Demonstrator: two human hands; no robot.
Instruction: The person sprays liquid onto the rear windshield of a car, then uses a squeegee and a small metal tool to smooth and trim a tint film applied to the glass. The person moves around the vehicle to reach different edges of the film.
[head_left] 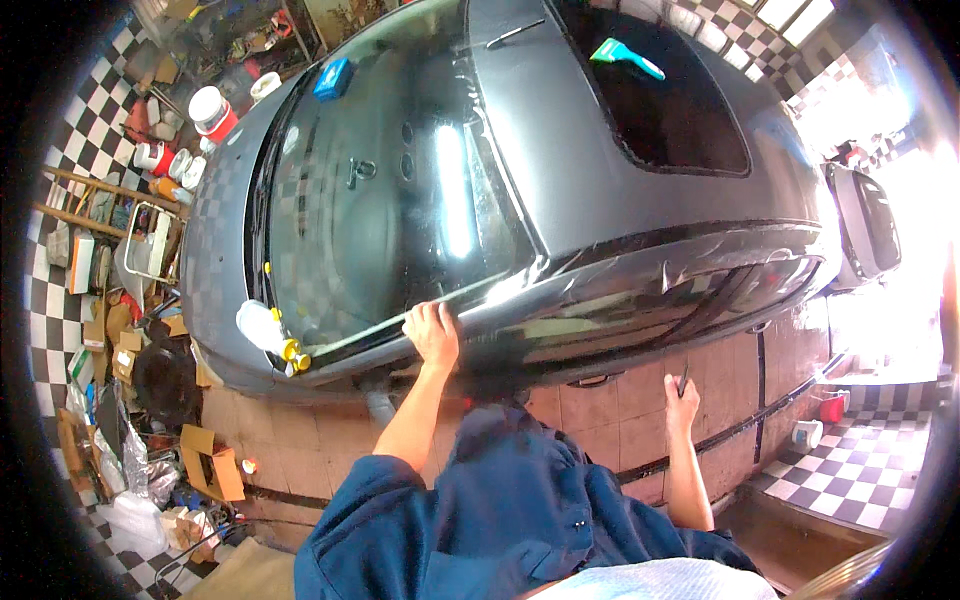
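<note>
A dark grey car (620, 190) stands in front of me, its windshield (340, 230) to the left. My left hand (432, 335) is at the windshield's near side edge, fingers bent and pressed together on the pillar trim. Whatever lies under the fingertips is too small to make out. A pale strip runs from there along the glass edge toward the roof. My right hand (682, 402) is held low beside the car's side windows (620, 318), closed round a slim dark tool (683, 380). Wrinkled edges of clear film show along the roof side.
A green-and-blue scraper (628, 58) lies on the dark roof panel (680, 110). A blue box-shaped block (333, 80) sits on the windshield. A white bottle with yellow fittings (268, 332) rests at its lower corner. Buckets (210, 112) and cardboard boxes (210, 462) clutter the left side.
</note>
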